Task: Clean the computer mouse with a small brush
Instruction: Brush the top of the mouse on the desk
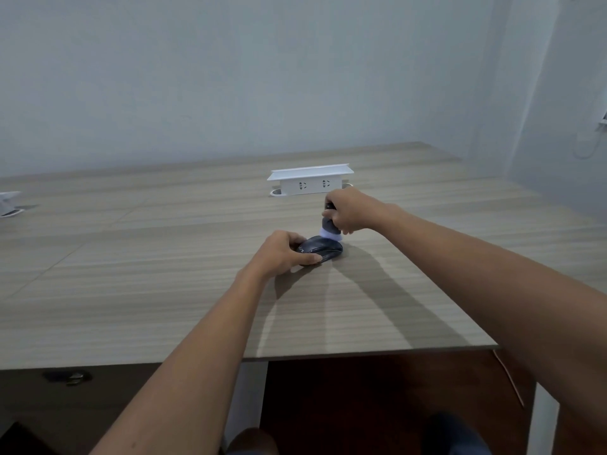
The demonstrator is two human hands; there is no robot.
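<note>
- Mouse (323,249), dark and glossy, lies on the wood-grain surface (131,257) near its middle; its near side is hidden under fingers.
- Left hand (284,252) reaches in, grip closed around the mouse's left end.
- Brush (330,228) stands upright, white bristles touching the mouse's far right; its dark handle is mostly covered.
- Right hand (348,210) fists the handle from above.

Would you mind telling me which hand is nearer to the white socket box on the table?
Right. The right hand, holding the brush, sits just below the socket box; the left hand grips the mouse nearer the camera.
</note>
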